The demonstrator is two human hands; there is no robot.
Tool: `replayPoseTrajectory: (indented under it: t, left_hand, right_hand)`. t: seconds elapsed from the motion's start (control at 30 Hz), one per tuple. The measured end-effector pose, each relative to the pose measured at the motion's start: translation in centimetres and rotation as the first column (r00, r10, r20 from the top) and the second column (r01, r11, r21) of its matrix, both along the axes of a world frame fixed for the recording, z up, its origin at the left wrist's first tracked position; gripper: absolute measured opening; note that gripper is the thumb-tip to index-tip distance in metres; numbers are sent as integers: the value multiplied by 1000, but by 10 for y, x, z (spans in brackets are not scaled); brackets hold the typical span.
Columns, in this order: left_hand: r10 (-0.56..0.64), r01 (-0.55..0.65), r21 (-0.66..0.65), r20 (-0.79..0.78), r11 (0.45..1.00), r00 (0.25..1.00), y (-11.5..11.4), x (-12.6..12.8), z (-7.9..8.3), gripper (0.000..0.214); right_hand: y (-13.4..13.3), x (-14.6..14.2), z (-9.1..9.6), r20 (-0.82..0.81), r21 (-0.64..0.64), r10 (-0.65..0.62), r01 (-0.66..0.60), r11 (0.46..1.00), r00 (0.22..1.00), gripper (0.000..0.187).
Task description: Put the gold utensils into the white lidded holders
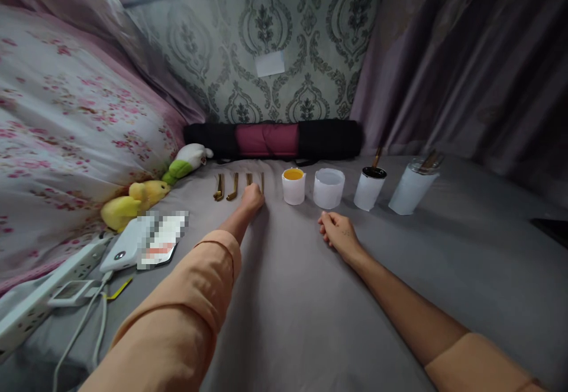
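Observation:
My left hand (pixel 253 197) is closed over the near ends of slim gold-coloured utensils (pixel 249 177), and its fingertips are hidden. To its left lie two similar bunches, a gold bunch (pixel 233 186) and another gold bunch (pixel 219 187); a thin gold piece (pixel 262 182) shows on its right. Loosely curled, my right hand (pixel 339 233) rests on the grey sheet with nothing visible in it. Just beyond it stands a white-wrapped cup (pixel 329 193), beside a white-wrapped cup with a yellow inside (pixel 293 192).
Farther right stand a white-wrapped holder with a dark rim (pixel 370 193) and a taller wrapped jar (pixel 410 192), both containing sticks. A black and maroon roll (pixel 266 140) lies along the wall. Plush toys (pixel 119 212), a power bank (pixel 126 247) and a power strip (pixel 48 297) lie left.

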State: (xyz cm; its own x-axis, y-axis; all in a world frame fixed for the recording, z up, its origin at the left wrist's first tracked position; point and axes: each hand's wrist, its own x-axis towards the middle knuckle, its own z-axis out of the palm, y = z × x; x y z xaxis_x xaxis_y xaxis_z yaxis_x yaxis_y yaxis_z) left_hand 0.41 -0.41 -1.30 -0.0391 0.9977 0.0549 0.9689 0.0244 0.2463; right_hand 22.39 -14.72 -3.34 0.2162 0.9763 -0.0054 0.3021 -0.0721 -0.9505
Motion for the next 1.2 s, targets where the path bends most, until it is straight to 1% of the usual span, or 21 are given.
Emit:
replayPoseTrajectory:
  t: [0.17,0.87,1.2]
  left_hand:
    - [37,-37,5,-7,999,999,0,0,-1,26]
    - [64,-64,-8,-22,998,998,-1,2,0,28]
    - [60,-60,3,-10,998,998,-3,2,0,26]
  right_hand:
    - [1,0,-2,7,7,3,-3,1000,1000,35]
    - [3,2,-7,23,23,-3,2,1000,1000,38]
    - [2,1,-6,27,27,-6,5,1000,1000,38]
